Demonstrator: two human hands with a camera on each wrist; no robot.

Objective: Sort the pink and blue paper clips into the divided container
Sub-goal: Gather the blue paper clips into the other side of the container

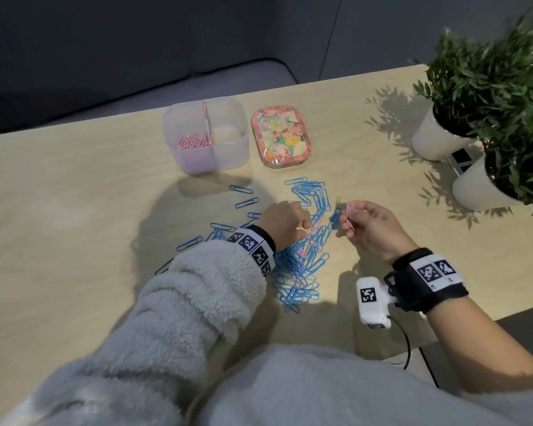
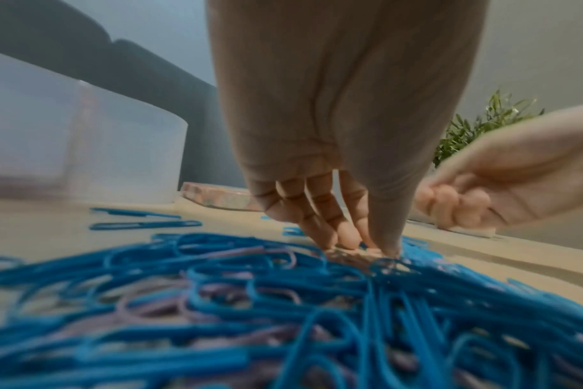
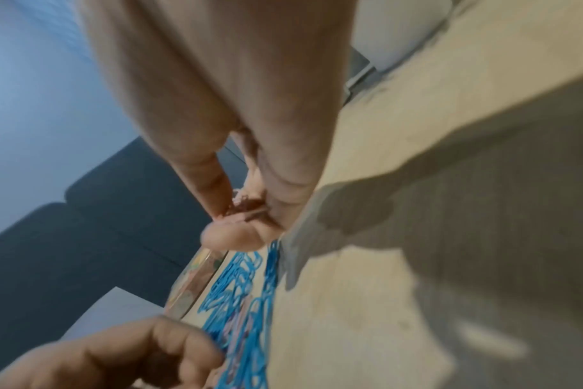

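Fingers of my left hand point(image 1: 282, 221) pinched down into the heap of blue paper clips point(image 1: 302, 262), apparently on a pink one, though I couldn't tell. Meanwhile my right hand point(image 1: 371, 230) gripped a bunch of pink paper clips point(image 1: 349, 213) above the table point(image 1: 74, 210). Tangled blue clips could have ridden along into the divided container point(image 1: 206, 139), whose left compartment held pink only.

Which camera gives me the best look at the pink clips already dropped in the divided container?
The head view: it looks down into the translucent plastic divided container, showing the pink paper clips heaped in its left compartment. The left wrist view shows only the container's blurred wall, with the clips a faint pink smear at best. The right wrist view misses it.
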